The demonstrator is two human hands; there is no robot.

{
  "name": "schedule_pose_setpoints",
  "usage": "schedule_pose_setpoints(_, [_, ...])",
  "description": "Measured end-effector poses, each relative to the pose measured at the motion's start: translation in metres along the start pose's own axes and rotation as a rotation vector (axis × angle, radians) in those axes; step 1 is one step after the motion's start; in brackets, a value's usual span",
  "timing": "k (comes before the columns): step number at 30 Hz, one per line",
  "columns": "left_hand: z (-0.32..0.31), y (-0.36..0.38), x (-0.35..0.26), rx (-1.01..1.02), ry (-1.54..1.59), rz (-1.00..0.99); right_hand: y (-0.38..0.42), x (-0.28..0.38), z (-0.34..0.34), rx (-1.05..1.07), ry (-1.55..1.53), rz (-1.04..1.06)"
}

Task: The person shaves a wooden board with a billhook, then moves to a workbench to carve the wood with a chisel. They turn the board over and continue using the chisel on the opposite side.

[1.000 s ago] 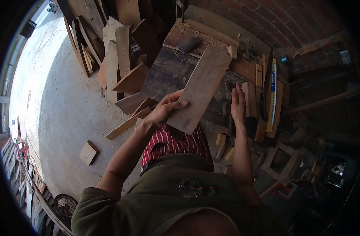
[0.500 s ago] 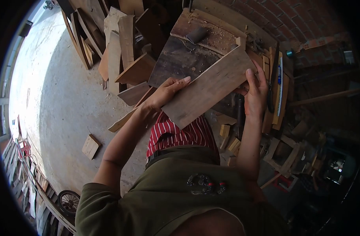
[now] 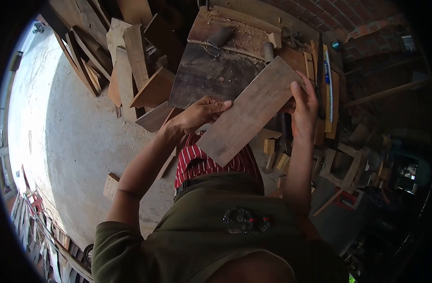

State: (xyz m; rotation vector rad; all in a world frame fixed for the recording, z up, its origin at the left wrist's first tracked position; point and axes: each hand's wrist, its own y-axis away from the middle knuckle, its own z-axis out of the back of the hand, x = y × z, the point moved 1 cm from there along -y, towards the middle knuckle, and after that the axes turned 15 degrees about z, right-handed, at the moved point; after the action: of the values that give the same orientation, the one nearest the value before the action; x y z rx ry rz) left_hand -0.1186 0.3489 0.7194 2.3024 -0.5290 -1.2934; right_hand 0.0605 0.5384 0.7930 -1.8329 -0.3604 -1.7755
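A flat rectangular wooden board (image 3: pixel 248 113) is held at a slant in front of my body, its near end over my red striped shorts. My left hand (image 3: pixel 203 113) grips its left long edge, thumb on the upper face and the other fingers largely hidden beneath. On the right, my right hand (image 3: pixel 303 106) pinches the far right edge, with the thumb on the face and fingers behind. Beyond the board lies a dark worktop (image 3: pixel 206 75), partly covered by it. A dark rounded block (image 3: pixel 220 37) and a small cylinder (image 3: pixel 269 52) rest there among wood shavings.
Wooden offcuts (image 3: pixel 133 61) lean in a pile at the left of the worktop. A blue and white ruler-like strip (image 3: pixel 328 85) lies along the right side. Small wood blocks (image 3: pixel 282 162) sit below right, and one block (image 3: pixel 110 185) lies on the concrete floor (image 3: pixel 84 141).
My view has shifted, so the worktop and wood pile appear further left. The board has turned slightly steeper and its far end has come a little nearer. Both hands keep hold of it.
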Motion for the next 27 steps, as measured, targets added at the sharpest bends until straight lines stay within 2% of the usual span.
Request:
schedule_pose_setpoints(2, [-0.006,0.000,0.003,-0.007,-0.007,0.018,0.001,0.000,0.003,-0.006,-0.014,-0.009])
schedule_pose_setpoints(4, [-0.014,0.000,0.008,0.012,0.322,0.037,0.001,-0.001,0.004,-0.029,-0.046,-0.032])
schedule_pose_setpoints(8, [-0.003,-0.007,0.011,0.083,0.301,0.000,0.004,-0.006,0.005,-0.077,-0.076,-0.068])
schedule_pose_setpoints(10, [-0.007,-0.004,0.005,0.044,0.422,0.150,0.005,-0.009,0.006,-0.077,-0.082,-0.064])
schedule_pose_setpoints(11, [-0.006,-0.004,0.004,0.044,0.423,0.151,0.006,-0.010,0.007,-0.076,-0.089,-0.058])
schedule_pose_setpoints(13, [-0.004,-0.004,0.001,0.042,0.193,0.091,0.007,-0.011,0.005,-0.057,-0.085,-0.069])
schedule_pose_setpoints(17, [0.007,-0.015,0.014,0.079,0.169,0.110,0.006,-0.018,0.008,-0.032,-0.108,-0.088])
schedule_pose_setpoints(26, [0.011,-0.016,0.036,0.225,0.276,0.049,-0.003,-0.031,0.006,-0.014,-0.238,-0.119])
schedule_pose_setpoints(27, [0.004,-0.013,0.037,0.233,0.465,0.117,-0.006,-0.034,0.005,-0.005,-0.289,-0.156])
